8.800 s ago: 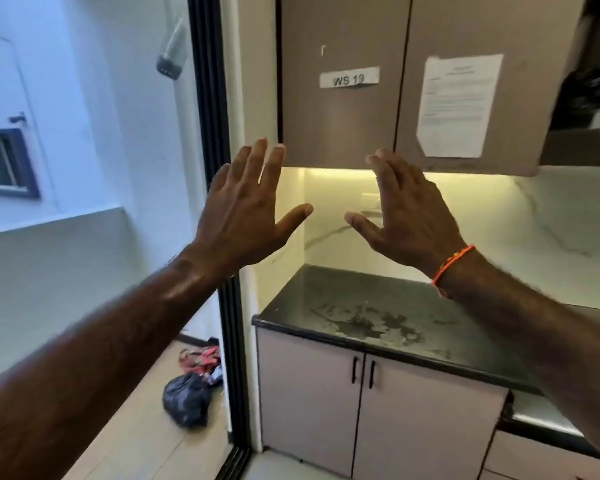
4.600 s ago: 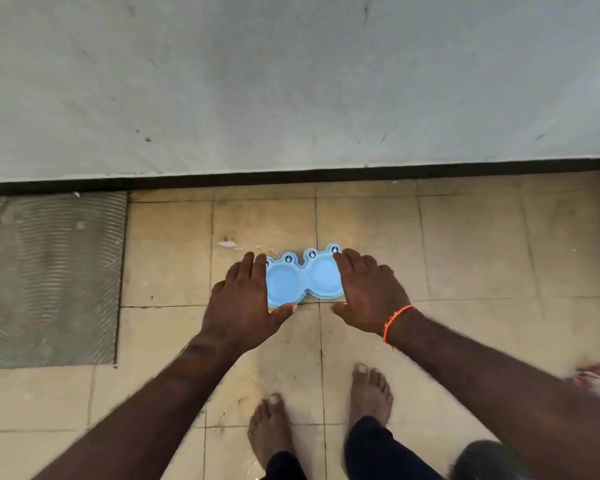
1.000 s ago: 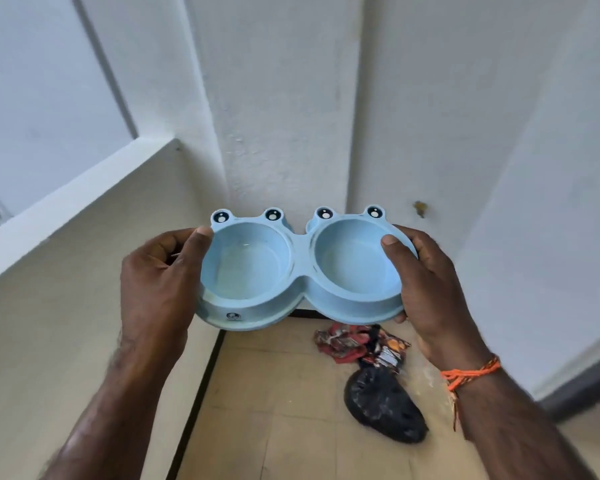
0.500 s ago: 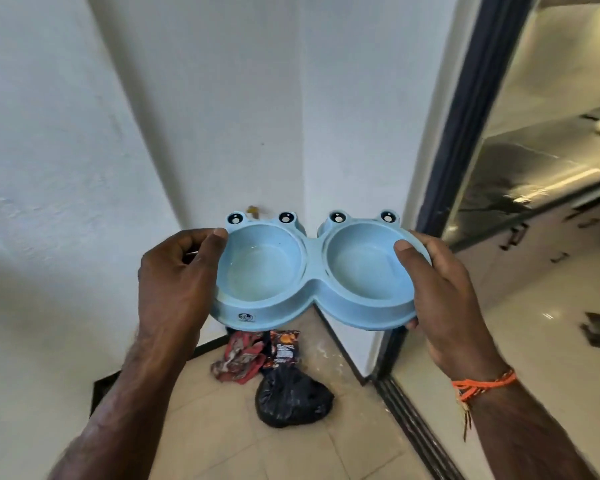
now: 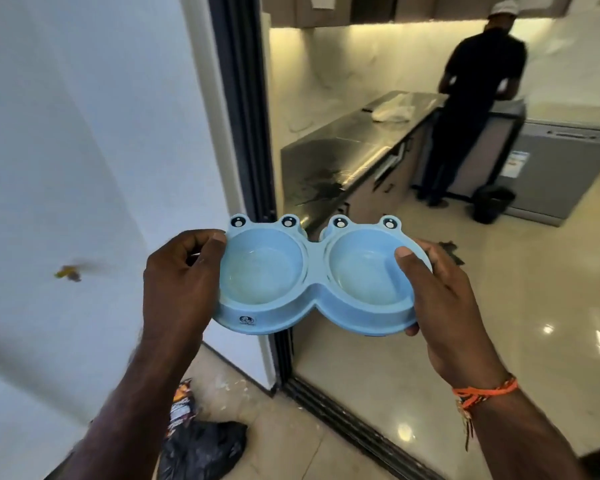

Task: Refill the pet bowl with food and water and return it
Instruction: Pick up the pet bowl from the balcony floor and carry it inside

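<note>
A light blue double pet bowl [image 5: 314, 271] with frog eyes on its far rim is held level at chest height. Both of its round wells look empty. My left hand [image 5: 181, 285] grips the bowl's left end, thumb over the rim. My right hand [image 5: 444, 306], with an orange thread band at the wrist, grips the right end the same way.
A dark sliding-door frame [image 5: 246, 109] and its floor track [image 5: 354, 424] stand just ahead. Beyond lies a kitchen with a dark countertop [image 5: 347, 154] and glossy floor. A person in black [image 5: 471, 98] stands at the counter's far end. A black bag [image 5: 201, 448] lies on the floor below.
I picked the bowl off the balcony floor, raised it, and turned right; the doorway and kitchen have swung into view behind the bowl. Both hands keep the same grip.
</note>
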